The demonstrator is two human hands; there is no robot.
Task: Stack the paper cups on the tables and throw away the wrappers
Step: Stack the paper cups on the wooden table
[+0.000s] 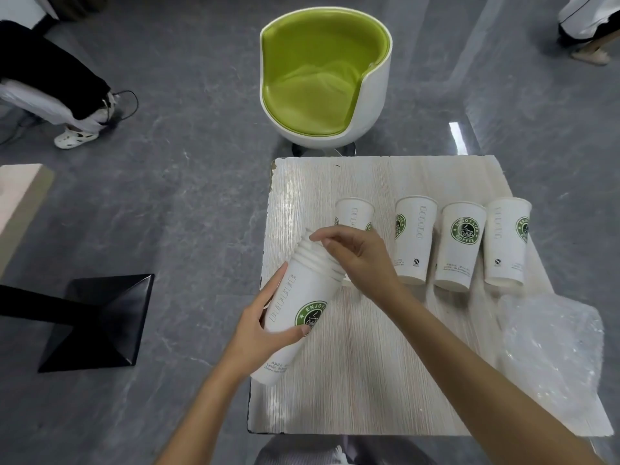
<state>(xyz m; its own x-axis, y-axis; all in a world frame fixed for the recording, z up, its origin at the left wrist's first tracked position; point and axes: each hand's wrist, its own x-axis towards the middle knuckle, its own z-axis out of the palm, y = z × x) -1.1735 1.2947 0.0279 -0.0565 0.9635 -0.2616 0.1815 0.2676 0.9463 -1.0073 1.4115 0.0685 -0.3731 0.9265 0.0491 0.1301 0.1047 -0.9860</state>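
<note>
My left hand (265, 325) grips a tilted stack of white paper cups (298, 303) with a green coffee logo, held over the left edge of the small wooden table (362, 380). At the stack's rim end rests my right hand (359, 253), fingers curled on the top rims. Several single cups stand upright in a row behind: one (355, 213) partly hidden by my right hand, then three more (414, 239), (459, 246), (508, 241) to the right. A crumpled clear plastic wrapper (550, 350) lies on the table's right side.
A green and white tub chair (323, 75) stands beyond the table. A black table base (100, 322) sits on the grey floor at left, with a pale tabletop corner (20, 193) above it. People's legs show at far left (50, 92) and top right (587, 31).
</note>
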